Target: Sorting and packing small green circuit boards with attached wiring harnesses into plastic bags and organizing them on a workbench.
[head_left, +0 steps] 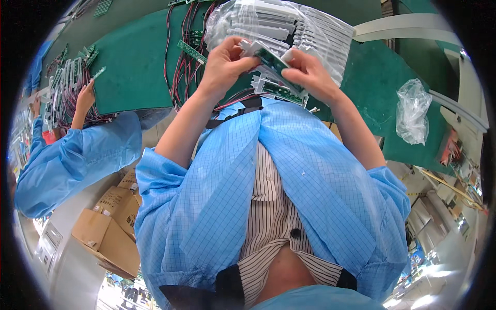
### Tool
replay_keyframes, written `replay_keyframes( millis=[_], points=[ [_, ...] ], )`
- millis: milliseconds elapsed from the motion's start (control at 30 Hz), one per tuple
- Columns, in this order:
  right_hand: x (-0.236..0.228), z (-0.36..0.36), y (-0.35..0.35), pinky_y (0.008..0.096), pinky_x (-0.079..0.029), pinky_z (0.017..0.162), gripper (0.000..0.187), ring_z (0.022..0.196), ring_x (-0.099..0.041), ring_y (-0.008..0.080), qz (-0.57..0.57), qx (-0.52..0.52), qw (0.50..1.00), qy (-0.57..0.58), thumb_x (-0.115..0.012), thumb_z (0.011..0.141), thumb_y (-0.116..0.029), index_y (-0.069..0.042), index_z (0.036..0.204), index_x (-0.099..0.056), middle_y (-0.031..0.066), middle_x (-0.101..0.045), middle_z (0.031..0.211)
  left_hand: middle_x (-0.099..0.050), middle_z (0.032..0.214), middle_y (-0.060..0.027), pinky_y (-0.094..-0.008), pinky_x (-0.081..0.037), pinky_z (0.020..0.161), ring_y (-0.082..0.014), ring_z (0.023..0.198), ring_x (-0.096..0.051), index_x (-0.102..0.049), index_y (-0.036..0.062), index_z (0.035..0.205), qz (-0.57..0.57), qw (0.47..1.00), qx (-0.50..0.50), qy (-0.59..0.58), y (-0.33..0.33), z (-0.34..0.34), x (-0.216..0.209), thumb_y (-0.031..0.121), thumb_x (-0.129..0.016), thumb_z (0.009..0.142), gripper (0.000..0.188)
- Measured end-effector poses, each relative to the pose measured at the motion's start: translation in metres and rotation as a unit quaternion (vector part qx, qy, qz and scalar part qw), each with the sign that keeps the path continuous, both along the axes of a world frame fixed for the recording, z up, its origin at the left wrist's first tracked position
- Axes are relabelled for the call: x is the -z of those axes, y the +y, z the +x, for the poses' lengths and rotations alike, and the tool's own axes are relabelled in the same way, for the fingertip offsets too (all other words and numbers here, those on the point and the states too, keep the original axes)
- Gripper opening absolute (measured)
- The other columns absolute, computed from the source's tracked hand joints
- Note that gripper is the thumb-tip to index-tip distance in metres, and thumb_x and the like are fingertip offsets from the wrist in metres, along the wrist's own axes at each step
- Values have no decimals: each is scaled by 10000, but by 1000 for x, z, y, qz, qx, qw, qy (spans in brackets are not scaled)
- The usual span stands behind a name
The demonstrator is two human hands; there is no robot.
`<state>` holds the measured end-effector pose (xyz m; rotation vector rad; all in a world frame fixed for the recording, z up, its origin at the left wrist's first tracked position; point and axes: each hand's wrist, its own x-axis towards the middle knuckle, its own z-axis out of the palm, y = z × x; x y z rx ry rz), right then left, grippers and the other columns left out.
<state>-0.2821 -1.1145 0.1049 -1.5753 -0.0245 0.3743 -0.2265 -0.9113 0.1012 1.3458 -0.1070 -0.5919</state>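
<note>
Between both hands, above the bench's near edge, I hold a green circuit board set in a light grey plastic strip [270, 60]. My left hand [227, 63] pinches its left end between thumb and fingers. My right hand [308, 72] grips the other end, thumb on the near side. Just below the held piece, a second green board in a pale frame [281, 90] lies at the bench edge. Behind my hands sits a clear plastic bag [325, 39] with rows of light grey plastic strips in it.
Red and black wire bundles [181, 72] with small green boards [191, 52] lie left of my hands on the green bench mat [132, 67]. A crumpled clear bag [413, 111] rests at the right. A co-worker's blue sleeve [77, 160] is at the left, near cardboard boxes [111, 227].
</note>
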Motion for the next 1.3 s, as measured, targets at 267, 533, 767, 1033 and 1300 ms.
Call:
replay_keyframes(
  millis=[267,533,767,1033,1300],
  points=[
    [6,5,13,205,-321,488,200,577,-360,31,-115,-9,993,-22,-506,834,-170,-38,693,-454,-45,-414,624,-584,799,-37,-188,-453,619,-65,706,-544,-512,7,972,0,999,14,-46,-8,-15,0,-9,-607,738,253],
    [-10,3,27,256,-333,437,217,514,-389,56,-202,26,978,-44,-542,756,-169,-17,654,-426,4,-384,521,-586,730,-26,-192,-433,570,-54,647,-528,-531,-7,908,82,991,-44,-101,-14,-27,3,38,-590,712,209],
    [-2,10,35,270,-346,456,241,509,-404,92,-246,41,967,-51,-537,747,-199,2,676,-425,72,-416,523,-596,669,-44,-218,-439,524,-68,575,-535,-550,9,875,127,981,-68,-129,-12,-17,27,87,-603,683,214],
    [14,-5,-55,227,-394,500,140,552,-435,59,-205,81,975,38,-529,781,-153,-19,738,-529,-10,-485,607,-434,553,58,-184,-267,393,-26,468,-388,-594,54,790,234,954,187,-17,76,23,-41,298,-508,856,267],
    [53,-34,-32,308,-451,583,241,586,-513,182,-283,-68,955,-59,-573,741,-272,-35,774,-551,60,-508,622,-612,696,-109,-340,-469,591,-225,676,-608,-615,62,773,733,612,280,-96,166,49,-58,290,-619,669,251]
  ],
)
